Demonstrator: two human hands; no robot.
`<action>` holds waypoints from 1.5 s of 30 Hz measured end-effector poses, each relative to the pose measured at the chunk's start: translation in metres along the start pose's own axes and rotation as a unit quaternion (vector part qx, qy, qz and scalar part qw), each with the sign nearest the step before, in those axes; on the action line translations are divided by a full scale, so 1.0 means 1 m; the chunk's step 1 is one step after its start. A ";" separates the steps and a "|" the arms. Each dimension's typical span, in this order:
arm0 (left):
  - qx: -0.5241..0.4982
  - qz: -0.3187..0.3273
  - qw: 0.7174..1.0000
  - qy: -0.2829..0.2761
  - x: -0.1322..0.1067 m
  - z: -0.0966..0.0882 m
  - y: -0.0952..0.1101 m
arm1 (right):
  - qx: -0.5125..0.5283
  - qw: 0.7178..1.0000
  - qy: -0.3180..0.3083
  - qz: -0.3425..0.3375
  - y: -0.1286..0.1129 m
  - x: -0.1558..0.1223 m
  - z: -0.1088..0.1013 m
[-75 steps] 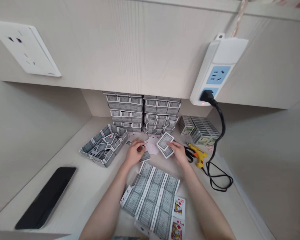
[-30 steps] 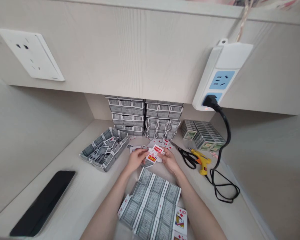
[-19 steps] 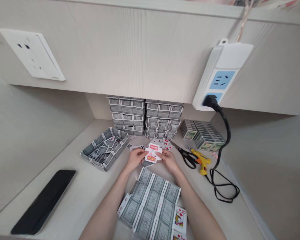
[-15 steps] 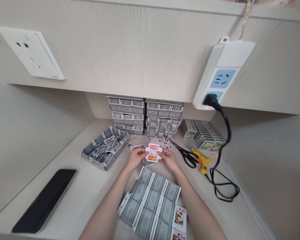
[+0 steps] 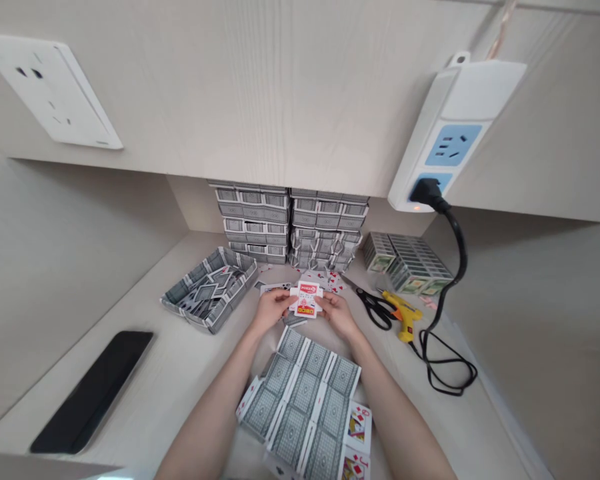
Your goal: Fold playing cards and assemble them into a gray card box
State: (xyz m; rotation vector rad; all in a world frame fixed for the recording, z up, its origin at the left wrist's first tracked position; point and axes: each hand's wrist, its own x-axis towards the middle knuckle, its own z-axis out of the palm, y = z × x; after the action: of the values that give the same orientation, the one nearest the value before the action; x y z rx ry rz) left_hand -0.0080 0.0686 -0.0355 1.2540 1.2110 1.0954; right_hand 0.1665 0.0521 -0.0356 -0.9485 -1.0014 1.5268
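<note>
Between my two hands is a playing card [image 5: 307, 299] with red and yellow print, with white card edges sticking out at its sides. My left hand [image 5: 275, 310] pinches its left side, and my right hand [image 5: 337, 313] pinches its right side. Loose playing cards [image 5: 320, 280] lie on the table just beyond and under my hands. Between my forearms sits a panel of joined playing cards [image 5: 303, 393], grey backs up, with face cards [image 5: 359, 427] jutting from its right edge.
An open card-built tray [image 5: 215, 327] holding loose cards stands left. Stacked card-built boxes [image 5: 255, 230] rise at the back. To the right are black scissors [image 5: 375, 310], a yellow glue gun [image 5: 405, 313] with its cord, and packed card decks [image 5: 410, 263]. A black phone-like slab [image 5: 93, 393] lies front left.
The camera view has shifted slightly, so the wall sockets and table contents sit a little higher. Both hands keep holding the card in nearly the same place.
</note>
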 end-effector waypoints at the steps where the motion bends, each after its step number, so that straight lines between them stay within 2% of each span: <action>1: 0.002 0.001 1.000 -0.001 0.000 0.000 0.000 | -0.004 1.000 0.002 -0.001 0.000 0.000 0.000; 22: 0.002 -0.015 0.999 -0.035 -0.004 -0.002 0.009 | 0.000 1.000 0.001 0.003 0.003 0.002 -0.002; 45: 0.002 -0.033 0.999 -0.040 -0.007 -0.004 0.012 | -0.043 0.999 0.000 0.001 0.004 0.003 -0.003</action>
State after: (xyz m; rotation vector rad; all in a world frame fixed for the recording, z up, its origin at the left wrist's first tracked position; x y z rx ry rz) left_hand -0.0115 0.0627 -0.0227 1.2408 1.1851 0.9872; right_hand 0.1672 0.0549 -0.0403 -1.0096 -1.0736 1.4954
